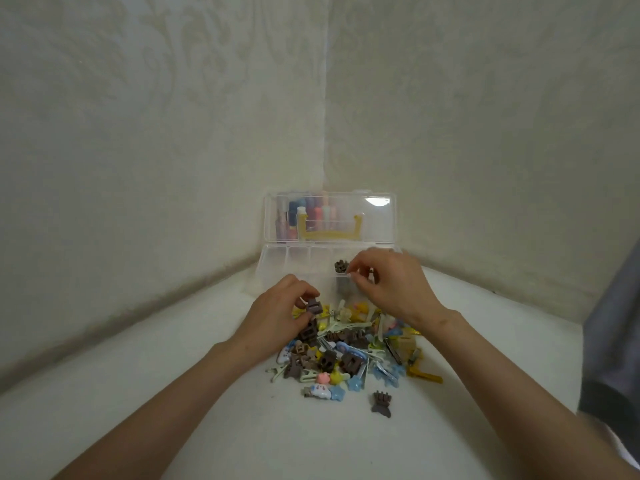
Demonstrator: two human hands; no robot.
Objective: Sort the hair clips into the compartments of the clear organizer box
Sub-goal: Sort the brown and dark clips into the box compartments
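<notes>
Barely started: right hand (388, 285) pinching a small brown claw clip (341, 266) over the clear plastic organizer box (298, 261), left hand (280, 313) pinching another brown claw clip (313, 305), big mixed pile of colourful hair clips (356, 351) left.

A white table (138, 393) fills the foreground, set into a corner. Two walls (156, 133) with pale, faintly patterned wallpaper meet behind it. At the right edge hangs a piece of grey cloth (613, 341).

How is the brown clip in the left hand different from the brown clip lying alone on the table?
The clip in the left hand is gripped by the fingers and raised above the pile; the lone clip lies untouched on the table, nearest the camera, apart from the pile. Both are small brown claw clips.
</notes>
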